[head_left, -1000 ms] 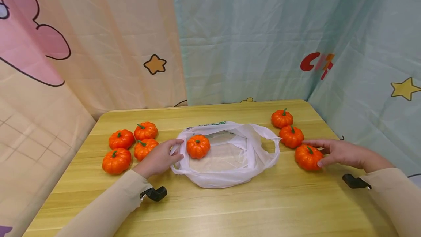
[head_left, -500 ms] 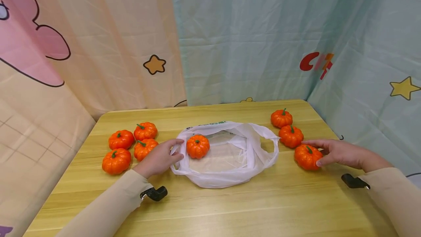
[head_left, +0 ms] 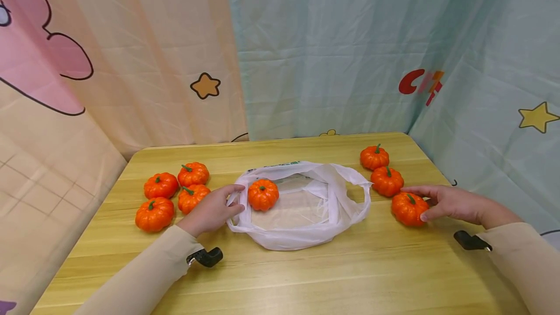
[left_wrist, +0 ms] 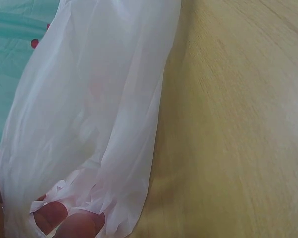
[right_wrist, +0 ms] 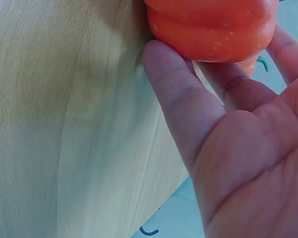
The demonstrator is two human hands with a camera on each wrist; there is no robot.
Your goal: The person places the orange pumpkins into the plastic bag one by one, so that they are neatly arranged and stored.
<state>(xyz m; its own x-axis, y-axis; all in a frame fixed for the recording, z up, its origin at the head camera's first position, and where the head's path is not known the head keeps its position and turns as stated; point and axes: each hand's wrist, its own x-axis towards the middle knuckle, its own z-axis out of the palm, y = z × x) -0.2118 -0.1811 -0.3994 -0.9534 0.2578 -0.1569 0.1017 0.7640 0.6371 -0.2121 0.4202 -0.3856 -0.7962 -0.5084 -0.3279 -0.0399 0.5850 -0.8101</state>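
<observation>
A white plastic bag point(head_left: 288, 239) lies with its mouth spread in the middle of the table, and one small orange pumpkin point(head_left: 263, 195) sits inside at its left end. My left hand point(head_left: 213, 210) holds the bag's left edge; in the left wrist view the fingertips point(left_wrist: 79, 225) poke through the gathered plastic point(left_wrist: 99, 89). At the right, my right hand point(head_left: 459, 204) grips the nearest pumpkin point(head_left: 409, 210) of a row of 3, thumb on the near side and fingers behind. The right wrist view shows the pumpkin's ribbed underside point(right_wrist: 213, 32) between thumb and fingers.
Two more pumpkins, a middle one point(head_left: 387, 182) and a far one point(head_left: 374, 157), stand behind the gripped one. Several pumpkins point(head_left: 155, 214) cluster left of the bag. Printed curtains point(head_left: 328, 62) hang behind the wooden table point(head_left: 306, 286) and along its sides.
</observation>
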